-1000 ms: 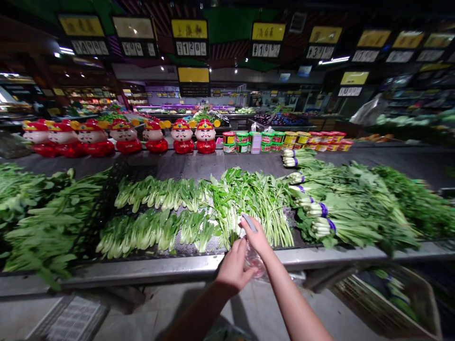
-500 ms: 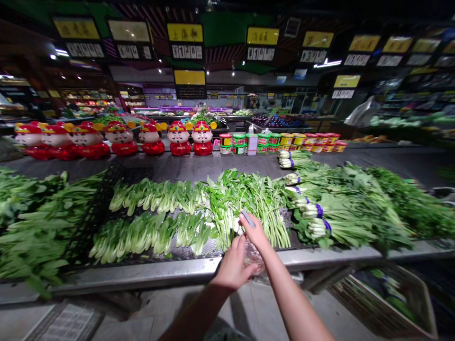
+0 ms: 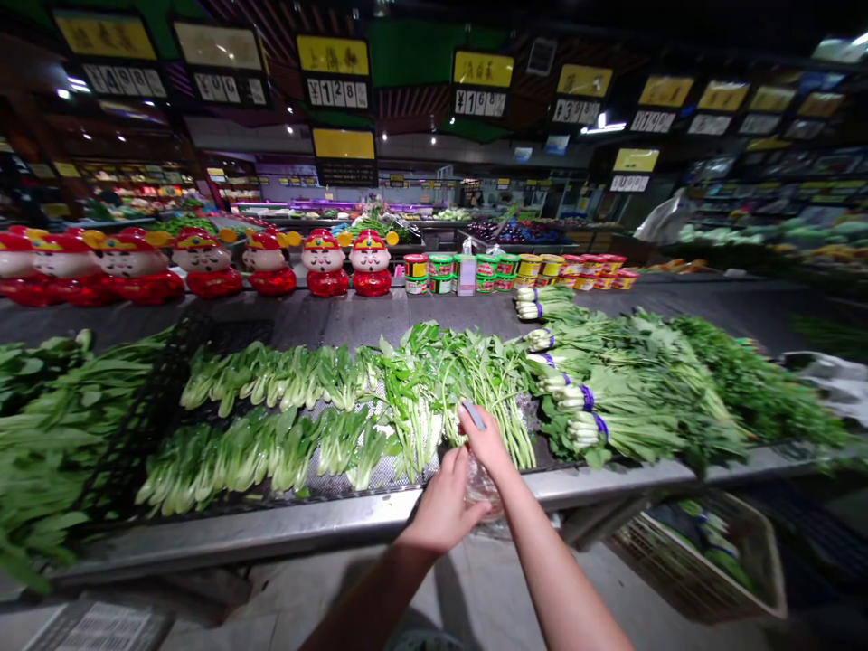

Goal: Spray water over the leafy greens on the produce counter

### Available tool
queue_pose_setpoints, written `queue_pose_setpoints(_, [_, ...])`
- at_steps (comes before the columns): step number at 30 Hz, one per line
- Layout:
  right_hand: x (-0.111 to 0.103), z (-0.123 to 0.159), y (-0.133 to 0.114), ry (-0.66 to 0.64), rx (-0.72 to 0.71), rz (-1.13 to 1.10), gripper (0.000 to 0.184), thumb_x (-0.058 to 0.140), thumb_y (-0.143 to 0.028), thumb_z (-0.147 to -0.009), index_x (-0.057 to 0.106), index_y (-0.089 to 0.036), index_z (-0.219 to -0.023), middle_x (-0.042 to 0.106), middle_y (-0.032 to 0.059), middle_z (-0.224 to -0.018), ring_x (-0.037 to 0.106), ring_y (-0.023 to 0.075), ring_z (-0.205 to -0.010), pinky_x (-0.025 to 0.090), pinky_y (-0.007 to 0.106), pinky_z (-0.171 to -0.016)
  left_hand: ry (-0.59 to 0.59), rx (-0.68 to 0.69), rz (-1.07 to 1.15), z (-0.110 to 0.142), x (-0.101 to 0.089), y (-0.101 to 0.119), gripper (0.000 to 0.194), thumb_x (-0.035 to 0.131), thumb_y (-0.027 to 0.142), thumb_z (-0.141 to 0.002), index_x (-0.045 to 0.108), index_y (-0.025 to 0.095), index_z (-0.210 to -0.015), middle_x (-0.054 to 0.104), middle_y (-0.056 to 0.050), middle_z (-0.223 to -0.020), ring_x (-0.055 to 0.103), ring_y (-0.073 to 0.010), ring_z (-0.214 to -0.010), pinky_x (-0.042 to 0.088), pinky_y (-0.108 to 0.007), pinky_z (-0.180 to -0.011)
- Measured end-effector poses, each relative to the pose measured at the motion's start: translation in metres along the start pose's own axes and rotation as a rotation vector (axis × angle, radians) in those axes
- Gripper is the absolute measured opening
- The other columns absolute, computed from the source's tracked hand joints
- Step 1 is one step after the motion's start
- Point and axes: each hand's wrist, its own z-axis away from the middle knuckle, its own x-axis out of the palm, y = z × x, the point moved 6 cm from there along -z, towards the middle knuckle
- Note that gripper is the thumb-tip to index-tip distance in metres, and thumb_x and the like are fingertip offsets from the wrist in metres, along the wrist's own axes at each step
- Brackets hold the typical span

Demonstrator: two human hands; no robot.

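Observation:
My left hand (image 3: 438,508) is at the counter's front edge, its fingers and thumb curved around a crinkled clear plastic thing (image 3: 483,484), perhaps a bag. Just above it is my right hand (image 3: 485,440), closed, with a small flat grey strip (image 3: 473,416) showing along its fingers; its other fingers are hidden. The two hands nearly touch, and the clear plastic lies between them. Beyond my hands lie loose leafy greens with long stems (image 3: 467,362). To their left are two rows of small bok choy (image 3: 271,448).
Greens bundled with purple tape (image 3: 583,425) lie to the right. A metal rail (image 3: 305,524) runs along the counter front. Red figurine jars (image 3: 325,262) and stacked small tubs (image 3: 508,271) line the back. A crate of vegetables (image 3: 712,570) stands on the floor at right.
The view has turned slightly right, so the counter, greens and signs have shifted left in the picture. My hands hold nearly the same pose.

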Motion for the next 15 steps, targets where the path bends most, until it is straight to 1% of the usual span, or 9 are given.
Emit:
queue_pose_setpoints(3, [-0.008,0.001,0.003,-0.012,0.010,0.003,0.037,0.043,-0.051,-0.084,0.060,-0.020,-0.075,0.064,0.0061,-0.072,0.059,0.0218,-0.070,0.045,0.035,-0.065,-0.028,-0.015,-0.008,-0.004,0.008,0.003,0.075,0.062,0.030,-0.074,0.027,0.016,-0.139,0.033,-0.014,-0.142,0.037,-0.0288,-0.127,0.031,-0.041,-0.110])
queue_pose_setpoints(6, [-0.016,0.003,0.004,-0.009,-0.010,-0.002,0.036,0.043,-0.049,-0.085,0.062,-0.019,-0.082,0.065,0.0077,-0.080,0.060,0.0219,-0.075,0.046,0.035,-0.069,-0.040,-0.023,-0.006,-0.008,0.015,0.007,0.075,0.063,0.030,-0.074,0.027,0.015,-0.139,0.034,-0.014,-0.142,0.037,-0.0289,-0.127,0.031,-0.041,-0.110])
queue_pose_setpoints(9, [-0.025,0.004,0.010,0.009,0.000,-0.001,0.037,0.043,-0.049,-0.084,0.063,-0.018,-0.089,0.066,0.0075,-0.079,0.061,0.0219,-0.075,0.046,0.035,-0.069,-0.046,-0.019,-0.005,-0.011,0.023,0.011,0.075,0.063,0.029,-0.074,0.028,0.015,-0.138,0.034,-0.014,-0.142,0.036,-0.0287,-0.128,0.031,-0.041,-0.110])
queue_pose_setpoints(12, [-0.033,0.005,0.017,0.018,0.002,0.020,0.037,0.043,-0.050,-0.084,0.063,-0.019,-0.086,0.066,0.0068,-0.078,0.061,0.0213,-0.073,0.046,0.034,-0.068,-0.055,-0.012,-0.001,-0.014,0.032,0.015,0.075,0.062,0.029,-0.074,0.027,0.014,-0.139,0.035,-0.015,-0.142,0.035,-0.0286,-0.130,0.029,-0.041,-0.111])
queue_pose_setpoints(15, [-0.043,0.006,0.020,0.050,-0.038,0.081,0.038,0.042,-0.050,-0.085,0.064,-0.021,-0.080,0.066,0.0062,-0.075,0.060,0.0210,-0.072,0.046,0.033,-0.067,-0.068,-0.016,0.007,-0.016,0.043,0.018,0.077,0.061,0.030,-0.074,0.024,0.013,-0.140,0.034,-0.016,-0.142,0.035,-0.0291,-0.130,0.029,-0.041,-0.110])
